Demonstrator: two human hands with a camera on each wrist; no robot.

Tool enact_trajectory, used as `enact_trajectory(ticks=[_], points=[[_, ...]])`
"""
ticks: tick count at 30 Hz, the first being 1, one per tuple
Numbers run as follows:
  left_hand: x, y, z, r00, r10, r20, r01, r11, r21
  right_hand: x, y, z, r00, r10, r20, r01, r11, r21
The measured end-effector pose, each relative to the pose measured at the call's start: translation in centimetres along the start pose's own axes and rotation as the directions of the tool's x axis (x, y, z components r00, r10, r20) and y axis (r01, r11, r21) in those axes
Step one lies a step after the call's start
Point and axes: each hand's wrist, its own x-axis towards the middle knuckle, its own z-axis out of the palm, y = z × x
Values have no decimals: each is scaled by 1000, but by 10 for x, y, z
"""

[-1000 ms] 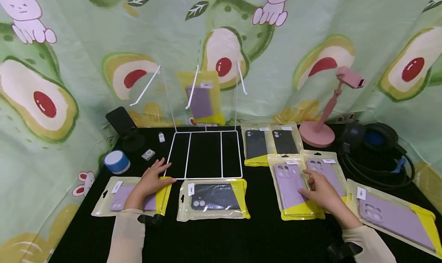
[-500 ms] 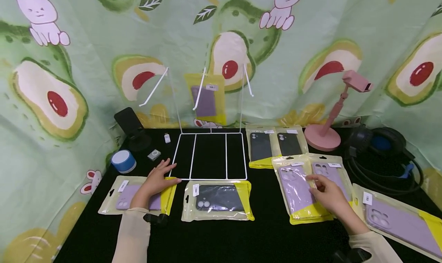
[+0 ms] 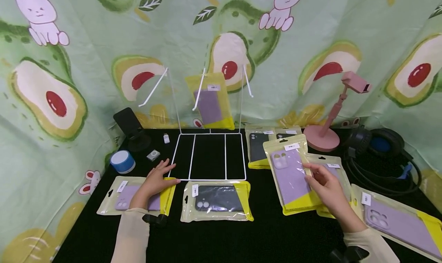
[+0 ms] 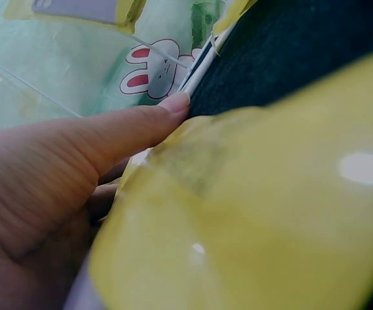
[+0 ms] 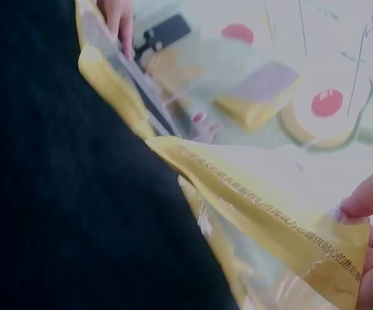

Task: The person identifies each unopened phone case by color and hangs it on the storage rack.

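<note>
My right hand (image 3: 326,190) pinches the right edge of a clear-and-yellow pouch (image 3: 289,175) with a purple phone case inside. That pouch is raised and tilted, partly covering another purple-case pouch (image 3: 333,171). In the right wrist view its yellow printed end (image 5: 270,210) stretches from the thumb and fingers. My left hand (image 3: 157,184) lies with fingers spread over the front-left corner of a white wire rack (image 3: 210,179), above a purple-case pouch (image 3: 115,194). The left wrist view has the thumb (image 4: 134,126) touching the wire. A purple-case pouch (image 3: 210,102) hangs from the rack's middle hook.
A black-case pouch (image 3: 217,201) lies before the rack, and two more (image 3: 259,146) lie behind the raised one. At right are a purple-case pouch (image 3: 397,221), headphones (image 3: 376,140) and a pink stand (image 3: 322,138). A blue round tin (image 3: 122,162) and black phone stand (image 3: 131,127) are at left.
My right hand has lifted the purple-case pouch off the one under it, raising its top end up and left. The hanging pouch has swung slightly right and forward. My left hand stays put.
</note>
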Motion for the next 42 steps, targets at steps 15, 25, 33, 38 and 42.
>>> enact_trajectory(ticks=[15,25,33,38,42], points=[[-2,2,-2,1000,11,4,-11,1000,-3,23,-102,52,910,-392,136,317,869,379],[-2,1,-3,999,39,-3,-39,999,-18,47,-155,84,838,-524,148,439,811,387],[-1,2,0,999,37,3,-37,999,-11,68,-154,96,875,-460,149,372,838,400],[-2,2,1,1000,30,-1,-30,999,-14,84,-145,102,920,-354,168,274,888,370],[-3,3,-1,1000,18,1,-18,1000,-9,105,-139,109,939,-306,157,233,902,364]])
